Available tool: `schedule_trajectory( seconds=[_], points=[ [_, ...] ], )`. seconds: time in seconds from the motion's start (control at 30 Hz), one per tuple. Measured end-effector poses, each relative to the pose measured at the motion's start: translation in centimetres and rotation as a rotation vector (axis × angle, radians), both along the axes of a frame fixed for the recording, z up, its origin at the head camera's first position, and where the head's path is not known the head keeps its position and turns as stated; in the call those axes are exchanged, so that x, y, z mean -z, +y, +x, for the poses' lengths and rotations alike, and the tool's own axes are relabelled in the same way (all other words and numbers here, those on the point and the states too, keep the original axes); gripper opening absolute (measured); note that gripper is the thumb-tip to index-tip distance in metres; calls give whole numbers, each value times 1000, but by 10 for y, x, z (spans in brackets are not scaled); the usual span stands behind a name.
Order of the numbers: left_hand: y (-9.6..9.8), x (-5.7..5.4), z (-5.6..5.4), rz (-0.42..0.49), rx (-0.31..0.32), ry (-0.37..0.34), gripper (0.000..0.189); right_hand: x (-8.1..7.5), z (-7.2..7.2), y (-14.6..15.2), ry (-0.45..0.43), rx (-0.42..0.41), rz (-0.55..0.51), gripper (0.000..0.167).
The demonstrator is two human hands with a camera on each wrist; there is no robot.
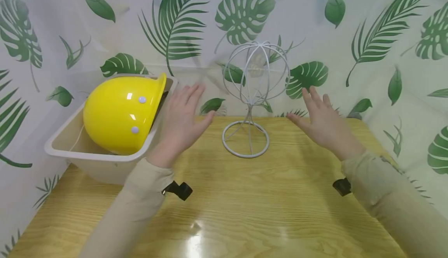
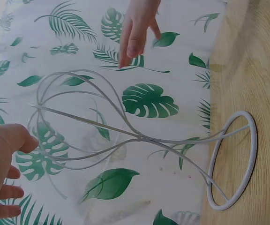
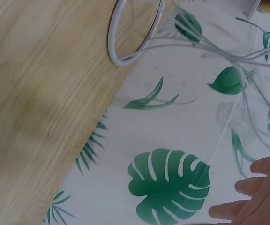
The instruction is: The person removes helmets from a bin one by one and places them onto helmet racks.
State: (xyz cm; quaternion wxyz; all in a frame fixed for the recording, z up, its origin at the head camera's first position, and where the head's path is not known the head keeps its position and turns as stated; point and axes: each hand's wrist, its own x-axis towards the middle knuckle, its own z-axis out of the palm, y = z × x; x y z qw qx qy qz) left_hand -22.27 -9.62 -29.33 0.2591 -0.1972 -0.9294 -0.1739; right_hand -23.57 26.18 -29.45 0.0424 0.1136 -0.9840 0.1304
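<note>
The wire stand (image 1: 249, 105) stands up tall near the back of the table (image 1: 280, 195), with its ring down flat and its round cage on top. It is ahead of the person, between the two hands: to the right of the left hand (image 1: 180, 123) and to the left of the right hand (image 1: 323, 127). Both hands are held out with fingers straight and thumbs apart, and they hold nothing. There is a gap from each hand to the wire, and I can't tell which hand is closer. On the left hand's other side, the yellow hat (image 1: 119, 114) lies tipped over in a pale tub (image 1: 98, 168), its open side facing right. Behind everything hangs a white leafy sheet (image 1: 301, 36).
</note>
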Motion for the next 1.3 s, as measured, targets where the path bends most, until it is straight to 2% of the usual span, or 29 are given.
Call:
schedule_trajectory(
  seconds=[0.1,0.2,0.33,0.43,0.53,0.77,0.93,1.03,1.13,1.3],
  points=[
    [-8,1,8,104,82,116,60,-1,9,-5,-27,-31,-59,91],
    [-14,2,17,194,143,188,53,1,18,-12,-24,-38,-94,85],
    [-25,2,33,284,150,196,49,9,27,-26,47,-80,-142,65],
    [-38,4,45,342,147,204,45,16,31,-40,105,-152,-191,47],
    [-54,8,55,395,141,218,41,20,35,-55,130,-232,-224,37],
    [-90,23,77,491,5,238,38,28,40,-86,121,-348,-246,32],
    [-115,34,85,510,-64,276,38,32,42,-108,104,-408,-267,26],
    [-130,41,88,512,-122,306,38,31,42,-122,53,-431,-304,22],
    [-143,45,91,555,-198,272,40,30,40,-137,-1,-457,-342,22],
    [-164,47,98,665,-350,155,48,27,36,-160,-36,-487,-417,26]
  ],
)
